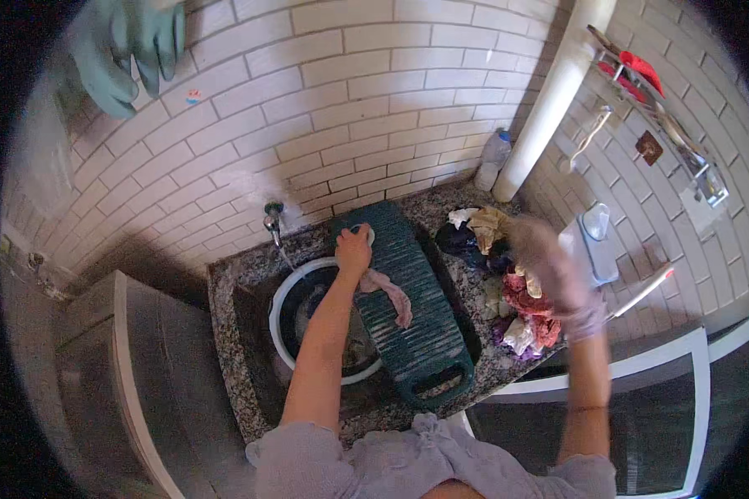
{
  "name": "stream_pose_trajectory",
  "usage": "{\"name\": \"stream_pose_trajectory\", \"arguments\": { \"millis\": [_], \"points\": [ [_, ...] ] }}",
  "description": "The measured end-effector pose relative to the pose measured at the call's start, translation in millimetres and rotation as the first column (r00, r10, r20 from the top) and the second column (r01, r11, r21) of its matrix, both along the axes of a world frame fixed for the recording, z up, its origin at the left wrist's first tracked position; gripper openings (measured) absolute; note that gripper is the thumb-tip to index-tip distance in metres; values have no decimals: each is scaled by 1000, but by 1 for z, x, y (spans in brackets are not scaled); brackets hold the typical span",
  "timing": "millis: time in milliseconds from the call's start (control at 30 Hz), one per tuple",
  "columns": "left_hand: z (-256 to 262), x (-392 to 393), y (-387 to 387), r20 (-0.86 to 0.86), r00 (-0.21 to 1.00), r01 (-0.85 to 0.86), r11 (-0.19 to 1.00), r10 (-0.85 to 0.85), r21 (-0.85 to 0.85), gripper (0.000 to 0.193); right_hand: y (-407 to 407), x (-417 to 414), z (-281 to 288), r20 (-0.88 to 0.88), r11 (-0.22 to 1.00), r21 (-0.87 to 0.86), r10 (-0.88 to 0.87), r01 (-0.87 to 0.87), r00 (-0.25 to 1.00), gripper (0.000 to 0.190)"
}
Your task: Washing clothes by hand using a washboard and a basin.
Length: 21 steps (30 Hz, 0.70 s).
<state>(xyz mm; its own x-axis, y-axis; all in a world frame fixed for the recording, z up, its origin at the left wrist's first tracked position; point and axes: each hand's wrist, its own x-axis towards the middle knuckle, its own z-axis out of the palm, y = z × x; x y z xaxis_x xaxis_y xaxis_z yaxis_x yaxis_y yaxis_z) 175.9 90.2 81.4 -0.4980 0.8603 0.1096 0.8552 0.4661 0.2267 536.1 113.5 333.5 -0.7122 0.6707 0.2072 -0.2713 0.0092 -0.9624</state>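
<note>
My left hand (353,251) is at the upper end of a dark green ribbed washboard (415,312), its fingers around a small pale object (370,234), perhaps soap. Just below that wrist, a strip of wet pink cloth (392,295) lies across the ridges. Motion blurs my right hand (549,268), which is above or beside a heap of clothes on the right of the counter; its fingers cannot be made out. In the heap are a dark garment (459,243), a tan cloth (489,228) and a red cloth (524,293).
Water runs from a wall tap (274,226) towards a white-rimmed bucket (277,324) in the granite sink (228,349). A plastic bottle (494,159) stands by a white pipe (552,103). Green rubber gloves (122,59) hang upper left. A brush (643,288) sticks out at right.
</note>
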Motion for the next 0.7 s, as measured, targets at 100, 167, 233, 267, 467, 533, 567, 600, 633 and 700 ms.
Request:
{"name": "stream_pose_trajectory", "arguments": {
  "millis": [100, 167, 233, 267, 467, 533, 567, 600, 633, 700],
  "points": [
    [-16, -23, -32, 178, 981, -146, 905, 80, 400, 37, -17, -27, -74, 56, 990, 95, -112, 107, 992, 44],
    [-30, -43, -57, 996, 91, -839, 541, 24, 64, 21, -28, -42, -88, 410, 363, 892, -389, -272, 825, 21],
    [-48, -78, -92, 974, -81, -876, 482, -214, 33, 19, -53, -70, -105, 418, 338, 902, -535, -268, 734, 15],
    [-55, -96, -106, 859, -225, -903, 429, -459, -8, 19, -65, -85, -111, 402, 298, 916, -673, -270, 620, 9],
    [-61, -151, -110, 660, -281, -928, 372, -697, -3, 26, -101, -124, -164, 480, 361, 878, -665, -316, 572, 13],
    [-56, -157, -109, 703, -309, -905, 425, -641, -9, 32, -103, -120, -184, 523, 359, 853, -583, -379, 622, 12],
    [-54, -159, -112, 706, -320, -900, 435, -632, -18, 32, -103, -118, -195, 531, 370, 847, -586, -380, 612, 12],
    [-50, -151, -106, 715, -304, -899, 437, -630, 2, 35, -103, -115, -204, 541, 440, 837, -566, -327, 623, 12],
    [-53, -152, -115, 730, -268, -908, 418, -629, 28, 38, -107, -116, -205, 544, 505, 819, -529, -274, 652, 14],
    [-59, -141, -132, 708, -235, -852, 492, -666, 180, 41, -106, -121, -204, 511, 516, 826, -518, -226, 686, 12]
  ]
}}
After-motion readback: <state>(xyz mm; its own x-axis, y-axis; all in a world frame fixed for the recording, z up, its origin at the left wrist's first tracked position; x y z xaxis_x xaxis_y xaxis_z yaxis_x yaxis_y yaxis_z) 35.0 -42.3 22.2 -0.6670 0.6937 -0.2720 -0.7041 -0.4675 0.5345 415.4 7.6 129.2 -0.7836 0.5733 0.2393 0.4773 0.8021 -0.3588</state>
